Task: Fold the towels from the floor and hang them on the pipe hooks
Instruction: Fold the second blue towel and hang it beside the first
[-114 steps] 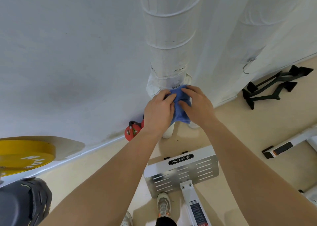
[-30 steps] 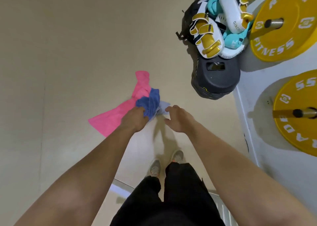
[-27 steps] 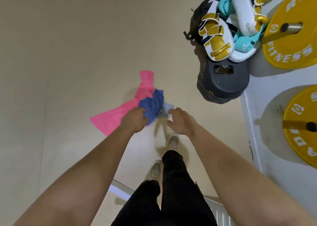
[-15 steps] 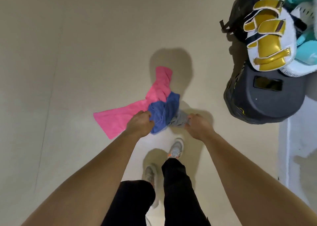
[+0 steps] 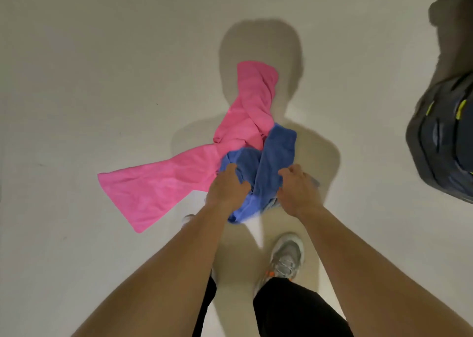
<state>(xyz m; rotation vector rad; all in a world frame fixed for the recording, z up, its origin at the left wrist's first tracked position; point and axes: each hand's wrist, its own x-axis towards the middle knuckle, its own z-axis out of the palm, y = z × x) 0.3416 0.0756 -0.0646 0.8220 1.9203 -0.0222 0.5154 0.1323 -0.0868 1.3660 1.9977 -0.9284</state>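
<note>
A crumpled blue towel (image 5: pixel 271 162) lies on the beige floor on top of a long pink towel (image 5: pixel 179 178) that stretches from lower left to upper middle. My left hand (image 5: pixel 226 189) grips the blue towel's left side with curled fingers. My right hand (image 5: pixel 298 189) grips its right side. A bit of pale grey cloth (image 5: pixel 271 204) shows under the blue towel between my hands. The pipe hooks are out of view.
A dark grey gym bag (image 5: pixel 445 142) with yellow-green accents sits at the right edge. My right shoe (image 5: pixel 288 256) stands just below the towels, and my black trouser legs fill the bottom middle. Bare beige floor (image 5: pixel 89 67) spreads to the left and beyond the towels.
I have bent closer to the floor, so the towels look bigger. Both hands have closed on the blue towel. The pads and yellow plates have left the view.
</note>
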